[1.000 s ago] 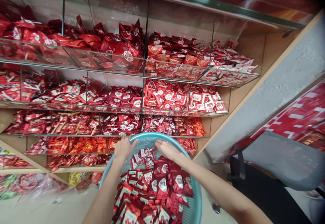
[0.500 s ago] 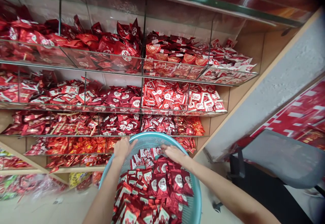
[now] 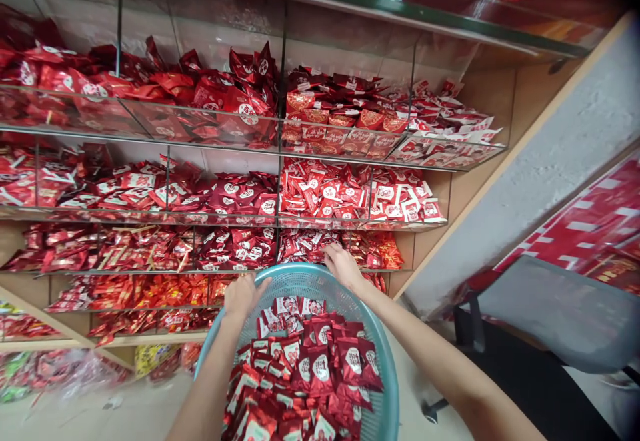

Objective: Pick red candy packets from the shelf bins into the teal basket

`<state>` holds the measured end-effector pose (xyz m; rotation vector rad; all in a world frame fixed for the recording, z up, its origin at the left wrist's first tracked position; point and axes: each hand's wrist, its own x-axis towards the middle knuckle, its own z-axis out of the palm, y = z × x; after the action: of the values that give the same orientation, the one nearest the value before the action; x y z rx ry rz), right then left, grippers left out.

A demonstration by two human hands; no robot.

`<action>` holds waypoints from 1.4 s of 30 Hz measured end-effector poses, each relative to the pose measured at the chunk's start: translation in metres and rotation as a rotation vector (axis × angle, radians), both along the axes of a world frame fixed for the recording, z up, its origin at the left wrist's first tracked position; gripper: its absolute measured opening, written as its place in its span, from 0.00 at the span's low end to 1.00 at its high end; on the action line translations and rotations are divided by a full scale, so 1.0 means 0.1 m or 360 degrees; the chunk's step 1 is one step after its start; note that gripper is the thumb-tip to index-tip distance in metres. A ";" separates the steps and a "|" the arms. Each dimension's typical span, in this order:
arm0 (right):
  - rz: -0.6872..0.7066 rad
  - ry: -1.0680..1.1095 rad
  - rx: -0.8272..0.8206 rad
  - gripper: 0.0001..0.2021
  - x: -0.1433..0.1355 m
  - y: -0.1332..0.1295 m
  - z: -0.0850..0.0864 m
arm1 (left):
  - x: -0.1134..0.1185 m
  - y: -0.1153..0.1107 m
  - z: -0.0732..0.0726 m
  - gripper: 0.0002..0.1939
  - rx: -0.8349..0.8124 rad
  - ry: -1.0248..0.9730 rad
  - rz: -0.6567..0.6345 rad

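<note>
A round light-blue plastic basket [image 3: 389,361] stands below me, with many small red snack packets [image 3: 320,367] in it, some bearing white heart-shaped labels. My left hand [image 3: 243,297] is closed over the basket's far left rim, thumb toward the inside. My right hand [image 3: 345,269] reaches past the far rim to a lower shelf compartment of dark red and white packets [image 3: 306,244]. Its fingers point forward, slightly apart, at the packets' edge; no packet shows in them. Its fingertips partly blend with the packets behind.
A tiered shelf with clear glass fronts [image 3: 220,217] fills the view ahead, its compartments full of red packets. Bagged goods [image 3: 65,374] lie on the floor at lower left. A grey-backed chair [image 3: 555,307] stands at right by a grey wall [image 3: 565,127].
My right hand has moved up and away from inside the basket, over its far rim to the shelf packets. My left hand stays on the rim.
</note>
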<state>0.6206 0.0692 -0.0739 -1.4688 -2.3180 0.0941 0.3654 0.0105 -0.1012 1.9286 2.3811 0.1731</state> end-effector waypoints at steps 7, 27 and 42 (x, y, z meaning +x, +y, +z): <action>-0.0288 0.1103 -0.0515 0.07 -0.57 0.42 0.07 | 0.02 -0.02 0.04 0.31 -0.0019 -0.0032 0.0014; -0.0399 0.1748 -0.0981 0.07 -0.69 0.47 -0.16 | 0.01 -0.01 0.02 0.31 -0.0041 -0.0023 0.0015; 0.0409 0.0845 0.0098 0.07 -0.28 0.23 -0.42 | 0.01 -0.02 0.04 0.31 -0.0017 -0.0076 0.0018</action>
<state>0.5922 0.0922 -0.1156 -0.9597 -2.0278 0.4248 0.3664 0.0086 -0.0971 1.8854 2.3582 0.2040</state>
